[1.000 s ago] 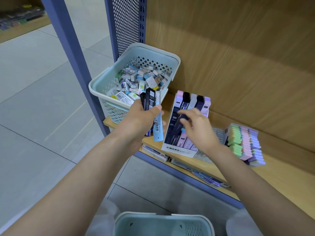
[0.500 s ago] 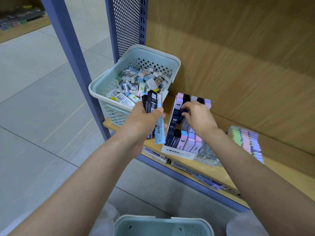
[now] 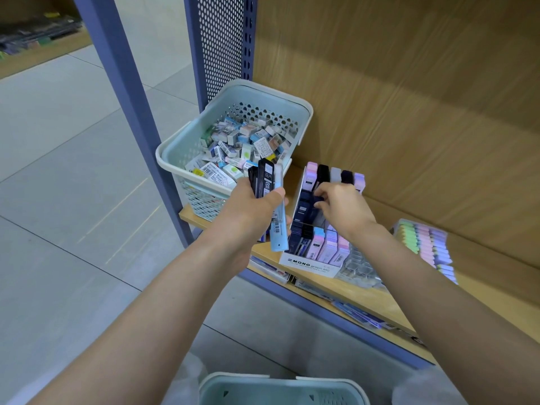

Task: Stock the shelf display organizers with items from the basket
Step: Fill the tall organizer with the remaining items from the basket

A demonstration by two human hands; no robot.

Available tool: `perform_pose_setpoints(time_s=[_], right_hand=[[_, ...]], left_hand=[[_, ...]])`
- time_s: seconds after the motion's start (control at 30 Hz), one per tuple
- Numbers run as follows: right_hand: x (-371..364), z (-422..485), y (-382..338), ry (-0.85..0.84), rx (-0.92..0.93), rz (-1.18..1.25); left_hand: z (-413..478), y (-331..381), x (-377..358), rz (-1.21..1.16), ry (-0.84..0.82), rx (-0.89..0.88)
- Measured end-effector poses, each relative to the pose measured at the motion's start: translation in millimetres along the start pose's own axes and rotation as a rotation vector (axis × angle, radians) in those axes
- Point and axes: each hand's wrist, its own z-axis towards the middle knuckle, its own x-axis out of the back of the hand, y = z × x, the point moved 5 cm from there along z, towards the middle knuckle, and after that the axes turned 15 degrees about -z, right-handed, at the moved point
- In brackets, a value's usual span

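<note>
Head view: looking down at a wooden shelf (image 3: 359,299), both arms reaching in
Left hand (image 3: 251,209): grip clamped round a fanned bunch of slim packs (image 3: 264,182), thumb across the front
Which way they point: long axes run near upright in the shot, tops toward the basket (image 3: 201,200), bottoms toward the shelf edge; the light blue pack (image 3: 277,229) sits at the outside of the fan and sticks out furthest below the hand
Right hand (image 3: 342,209): fingers curled down into the display box (image 3: 309,263), pinching what looks like a dark pack (image 3: 317,200) in the middle rows. Kinda blurry there, so not 100% sure it's just one
Display box: white, "MONO graph MG" on the front, just right of the basket; the packs in it stand in rows leaning back, dark ones left, pastel ones right
Basket: pale green, on the shelf's left end, heaped with small boxes (image 3: 242,144)
Also on the shelf: clear organizer (image 3: 359,267) right beside the box, then stacked pastel packs (image 3: 423,247)
Bottom edge: rim of a second basket (image 3: 277,390)
</note>
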Motion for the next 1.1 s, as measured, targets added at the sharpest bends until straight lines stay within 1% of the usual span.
perform_pose_setpoints(time_s=[0.23,0.27,0.3,0.33,0.4,0.43,0.47,0.5,0.53,0.57,0.6,0.67,0.77,0.83,0.93,1.03,1.1], right_hand=[[-5,-3,-10,0.078,0.049,-0.374],[-3,-4,-11,0.1,0.061,-0.384],[1,-6,-13,0.136,0.056,-0.312],[9,-9,-16,0.173,0.024,-0.153],[28,-23,-26,0.181,-0.054,0.383],[37,-31,-34,0.11,-0.059,0.661],[45,-41,-45,-0.018,-0.028,0.888],[50,-51,-53,-0.162,0.016,1.021],[54,-60,-59,-0.278,0.063,1.041],[56,-66,-61,-0.341,0.102,0.992],[58,-70,-59,-0.358,0.121,0.918],[59,-74,-55,-0.345,0.102,0.814],[58,-80,-53,-0.327,0.01,0.788],[60,-84,-54,-0.259,-0.019,0.799],[67,-90,-49,-0.104,-0.081,0.806],[77,-93,-34,0.03,-0.131,0.83],[83,-91,-18,0.14,-0.148,0.797]], left_hand=[[2,-4,-2,0.01,-0.006,0.001],[2,-4,-3,0.008,-0.007,0.002],[2,-5,-3,0.003,-0.007,0.005],[2,-5,-4,-0.004,-0.003,0.008],[2,-6,-4,-0.014,0.01,0.016],[3,-7,-4,-0.011,0.021,0.014],[3,-7,-4,-0.003,0.028,0.013],[3,-8,-4,0.005,0.032,0.015],[3,-9,-4,0.01,0.032,0.021],[3,-10,-4,0.016,0.028,0.027],[3,-11,-5,0.029,0.02,0.027],[1,-13,-7,0.08,0.005,0.012],[-1,-18,-9,0.125,0.01,0.005],[-3,-19,-10,0.116,0.021,-0.001],[-2,-18,-10,0.122,0.044,-0.051],[-4,-15,-10,0.042,0.053,-0.081],[-7,-11,-11,-0.003,0.049,-0.095]])
